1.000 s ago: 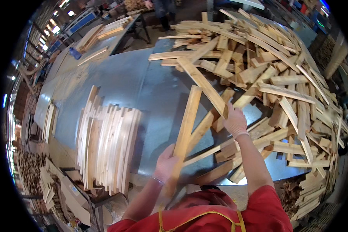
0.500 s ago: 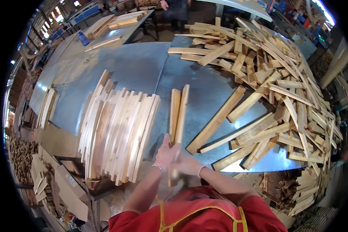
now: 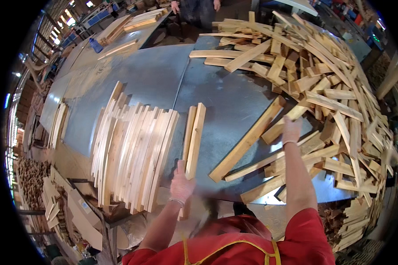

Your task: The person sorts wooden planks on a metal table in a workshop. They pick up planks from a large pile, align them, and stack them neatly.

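My left hand (image 3: 182, 186) is closed around the near part of two wooden strips (image 3: 196, 137) that lie side by side on the metal-topped table (image 3: 150, 73), their near ends reaching over its front edge. To the right, my right hand (image 3: 292, 130) has its fingers on a wooden strip (image 3: 274, 131) at the near side of a loose pile; its fingertips are partly hidden. Just left of that, a long strip (image 3: 247, 139) lies slanted. Left of my left hand, a row of pale strips (image 3: 135, 154) lies packed edge to edge.
A large jumbled pile of strips (image 3: 314, 84) covers the table's right side. A smaller bundle (image 3: 57, 124) lies at the far left. Behind stand a blue bottle (image 3: 95, 45) and stacked boards (image 3: 146, 20). Another person (image 3: 199, 13) stands beyond the table.
My right hand has left the two strips and moved right and away to the pile. My left hand still grips the pair, which has shifted slightly left and toward me.
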Available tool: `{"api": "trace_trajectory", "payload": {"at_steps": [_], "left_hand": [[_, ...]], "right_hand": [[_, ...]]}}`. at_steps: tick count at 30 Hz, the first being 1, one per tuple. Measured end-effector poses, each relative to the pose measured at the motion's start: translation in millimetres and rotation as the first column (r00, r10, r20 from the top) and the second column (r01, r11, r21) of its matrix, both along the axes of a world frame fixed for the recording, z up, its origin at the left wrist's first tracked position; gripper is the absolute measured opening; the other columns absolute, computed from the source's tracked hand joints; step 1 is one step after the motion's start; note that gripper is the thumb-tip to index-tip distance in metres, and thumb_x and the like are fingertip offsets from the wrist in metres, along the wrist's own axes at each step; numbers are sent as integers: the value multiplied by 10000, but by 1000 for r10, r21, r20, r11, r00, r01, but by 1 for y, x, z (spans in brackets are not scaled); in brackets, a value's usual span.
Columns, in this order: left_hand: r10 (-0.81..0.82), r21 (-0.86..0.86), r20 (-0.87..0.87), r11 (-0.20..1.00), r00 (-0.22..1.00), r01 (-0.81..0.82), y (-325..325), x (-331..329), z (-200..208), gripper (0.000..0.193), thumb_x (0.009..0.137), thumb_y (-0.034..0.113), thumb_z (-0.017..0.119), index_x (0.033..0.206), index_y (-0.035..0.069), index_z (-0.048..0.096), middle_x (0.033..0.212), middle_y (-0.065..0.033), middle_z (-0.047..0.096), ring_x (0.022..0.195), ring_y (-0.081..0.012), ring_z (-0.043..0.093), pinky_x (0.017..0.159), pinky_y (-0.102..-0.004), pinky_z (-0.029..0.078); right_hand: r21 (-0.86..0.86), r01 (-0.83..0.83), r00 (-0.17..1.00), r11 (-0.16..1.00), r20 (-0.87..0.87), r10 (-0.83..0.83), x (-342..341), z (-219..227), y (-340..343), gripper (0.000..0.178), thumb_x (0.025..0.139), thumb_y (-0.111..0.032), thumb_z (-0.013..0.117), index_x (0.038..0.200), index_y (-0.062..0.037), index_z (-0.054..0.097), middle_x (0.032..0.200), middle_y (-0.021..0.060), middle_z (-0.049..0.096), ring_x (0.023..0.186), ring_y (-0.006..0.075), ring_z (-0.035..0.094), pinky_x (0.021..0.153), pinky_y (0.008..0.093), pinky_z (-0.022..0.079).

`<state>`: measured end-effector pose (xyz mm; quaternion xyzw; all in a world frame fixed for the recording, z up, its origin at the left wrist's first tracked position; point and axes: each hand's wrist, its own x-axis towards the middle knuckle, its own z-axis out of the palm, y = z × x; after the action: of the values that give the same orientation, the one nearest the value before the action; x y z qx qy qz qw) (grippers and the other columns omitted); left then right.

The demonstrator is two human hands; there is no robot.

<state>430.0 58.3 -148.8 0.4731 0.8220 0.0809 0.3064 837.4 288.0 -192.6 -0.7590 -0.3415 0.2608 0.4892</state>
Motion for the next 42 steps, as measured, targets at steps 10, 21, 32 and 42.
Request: {"api": "trace_trajectory", "payload": {"at_steps": [10, 21, 32, 42], "left_hand": [[-127, 101, -334, 980, 934, 169, -25, -38, -8, 929, 838, 229, 771, 1633, 140, 299, 1303, -196, 622, 1117, -405, 679, 935, -521, 577], [59, 59, 170, 996, 984, -69, -30, -72, 47, 833, 863, 179, 703, 1623, 141, 364, 1491, -230, 585, 1242, -486, 641, 1058, -532, 527], [29, 54, 723, 994, 690, -97, -39, -117, 61, 955, 873, 307, 776, 1646, -27, 327, 1226, -217, 703, 1129, -310, 711, 971, -397, 579], [84, -93, 996, 935, -41, -341, -90, -276, 48, 728, 873, 229, 794, 1500, -32, 531, 1375, -208, 669, 1057, -302, 733, 870, -424, 643]], "right_hand": [[24, -274, 641, 961, -741, 201, -83, 16, -71, 457, 976, -280, 757, 1347, -70, 591, 1076, 45, 673, 923, 181, 662, 793, 343, 588], [-274, -919, 364, 284, -309, 879, -299, 5, -212, 595, 961, -242, 702, 1486, -49, 500, 1246, 208, 730, 1078, 360, 721, 940, 449, 565], [90, -702, 220, 706, -916, 336, -353, 49, -194, 476, 1011, -104, 693, 1450, -24, 528, 1233, 128, 692, 1083, 256, 692, 906, 409, 610], [-603, -734, 114, 314, 346, 931, -258, 140, -82, 345, 892, -211, 740, 1188, -44, 685, 1132, 247, 697, 1072, 459, 657, 945, 512, 534]]}}
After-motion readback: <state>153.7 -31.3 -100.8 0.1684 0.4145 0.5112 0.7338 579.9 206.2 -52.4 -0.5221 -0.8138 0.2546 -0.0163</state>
